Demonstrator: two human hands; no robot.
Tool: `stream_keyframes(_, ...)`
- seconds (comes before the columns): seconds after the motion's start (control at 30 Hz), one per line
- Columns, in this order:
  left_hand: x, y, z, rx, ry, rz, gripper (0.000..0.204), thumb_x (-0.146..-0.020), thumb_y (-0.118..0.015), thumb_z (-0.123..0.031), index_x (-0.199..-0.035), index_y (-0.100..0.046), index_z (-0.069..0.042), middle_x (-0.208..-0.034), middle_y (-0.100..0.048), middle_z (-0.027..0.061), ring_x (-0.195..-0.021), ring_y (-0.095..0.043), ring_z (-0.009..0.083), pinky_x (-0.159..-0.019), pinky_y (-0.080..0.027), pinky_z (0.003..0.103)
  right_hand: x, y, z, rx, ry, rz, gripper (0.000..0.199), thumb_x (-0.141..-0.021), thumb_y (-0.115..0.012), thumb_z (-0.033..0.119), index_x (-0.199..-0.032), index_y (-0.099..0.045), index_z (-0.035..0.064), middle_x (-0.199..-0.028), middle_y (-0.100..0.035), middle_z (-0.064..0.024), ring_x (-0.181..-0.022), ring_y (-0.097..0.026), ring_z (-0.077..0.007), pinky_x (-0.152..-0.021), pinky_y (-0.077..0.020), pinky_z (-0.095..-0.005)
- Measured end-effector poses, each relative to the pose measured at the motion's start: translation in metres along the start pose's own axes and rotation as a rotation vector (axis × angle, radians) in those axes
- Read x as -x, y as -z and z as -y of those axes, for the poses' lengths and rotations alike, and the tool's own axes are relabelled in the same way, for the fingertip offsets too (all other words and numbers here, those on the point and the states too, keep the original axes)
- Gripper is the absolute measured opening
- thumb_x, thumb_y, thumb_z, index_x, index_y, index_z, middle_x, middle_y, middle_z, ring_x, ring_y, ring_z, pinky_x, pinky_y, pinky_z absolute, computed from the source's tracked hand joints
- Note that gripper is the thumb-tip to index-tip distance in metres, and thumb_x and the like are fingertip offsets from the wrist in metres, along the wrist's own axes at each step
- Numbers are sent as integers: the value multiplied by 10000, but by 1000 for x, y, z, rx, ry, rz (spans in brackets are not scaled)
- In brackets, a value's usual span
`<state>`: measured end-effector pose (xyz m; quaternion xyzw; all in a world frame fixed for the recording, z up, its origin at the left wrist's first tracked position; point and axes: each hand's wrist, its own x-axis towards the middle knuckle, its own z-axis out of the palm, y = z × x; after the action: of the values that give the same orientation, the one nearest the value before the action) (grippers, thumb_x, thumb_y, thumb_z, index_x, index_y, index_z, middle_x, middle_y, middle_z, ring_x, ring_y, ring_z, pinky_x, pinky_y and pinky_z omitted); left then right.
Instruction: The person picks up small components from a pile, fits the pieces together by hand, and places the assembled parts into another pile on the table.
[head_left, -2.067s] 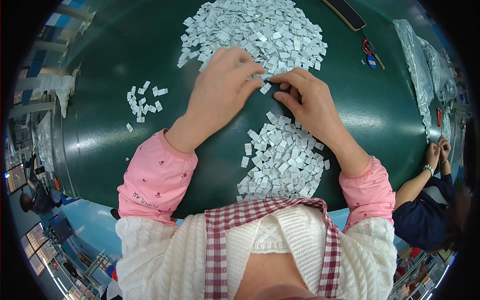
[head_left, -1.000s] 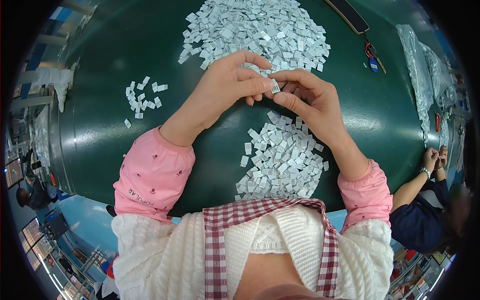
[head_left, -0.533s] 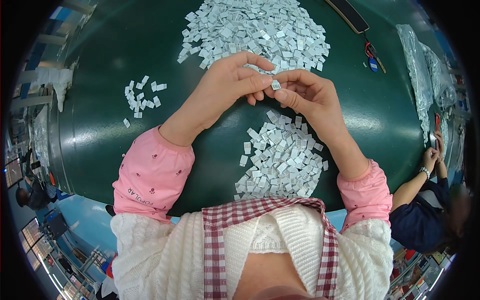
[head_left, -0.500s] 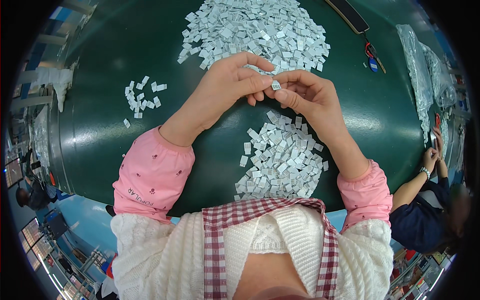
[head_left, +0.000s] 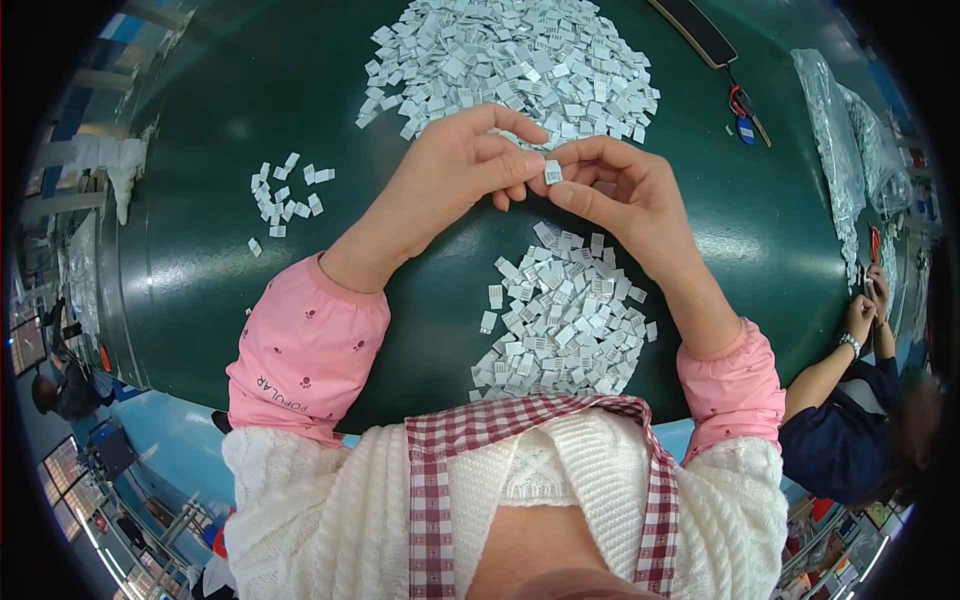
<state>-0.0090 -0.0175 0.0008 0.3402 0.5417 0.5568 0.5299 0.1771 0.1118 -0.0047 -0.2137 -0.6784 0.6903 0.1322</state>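
Over the middle of the table, my right hand [head_left: 625, 195] pinches one small white USB connector [head_left: 553, 173] between thumb and forefinger, its striped contact face showing. My left hand [head_left: 465, 165] meets it from the left, the thumb tip at the connector's edge. The left thumb is pressed on curled fingers and the forefinger arches above; whatever lies between them is hidden. Beyond my hands spreads a large heap of the same connectors [head_left: 510, 65]. A smaller pile [head_left: 565, 315] lies between my forearms, near the table's front edge.
A few loose connectors [head_left: 285, 205] lie at the left on the green table [head_left: 220, 120]. Keys with a blue tag [head_left: 746, 128] hang from a dark strap-like case [head_left: 695, 30] at far right. Clear plastic bags [head_left: 835, 130] line the right edge, near a co-worker's hands [head_left: 868, 310].
The connector in my right fingers has turned slightly more upright, and my right thumb has shifted a little. My left hand stays almost still.
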Motion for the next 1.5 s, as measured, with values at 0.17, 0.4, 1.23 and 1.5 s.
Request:
stream_keyframes(0.17, -4, 11, -2, -151, -103, -104, 184, -936, -695, -83, -1112, -687, -30, -881, -686, 36, -744, -580, 81, -685, -460, 195, 1, 16, 9, 233, 54, 207, 227, -847, -813, 43, -1060, -741, 10, -857, -693, -21, -680, -549, -77, -635, -441, -183)
stream_keyframes(0.4, -4, 13, 6, -715, -366, -112, 90, -860, -716, -63, -950, -711, -65, -912, -641, 17, -826, -571, 157, -750, -467, 257, 2, 17, 10, 360, 47, 345, 188, -832, -798, 18, -1017, -759, 21, -795, -648, 11, -642, -491, -63, -596, -388, -187)
stream_keyframes(1.23, -11, -5, 18, -1261, -863, -212, 136, -815, -725, -29, -911, -643, -78, -1050, -582, 9, -897, -533, 194, -777, -467, 291, 0, -2, -5, 430, 126, -86, 194, -876, -753, 24, -1067, -742, -9, -779, -683, -31, -620, -524, -95, -594, -441, -225)
stream_keyframes(1.5, -11, -4, 16, -1170, -1089, -272, 145, -789, -738, -47, -901, -658, -91, -1063, -612, -10, -861, -556, 171, -725, -477, 279, 0, -1, -10, -43, 41, -20, 156, -920, -740, 47, -1061, -748, -19, -811, -699, -25, -664, -560, -68, -607, -441, -178)
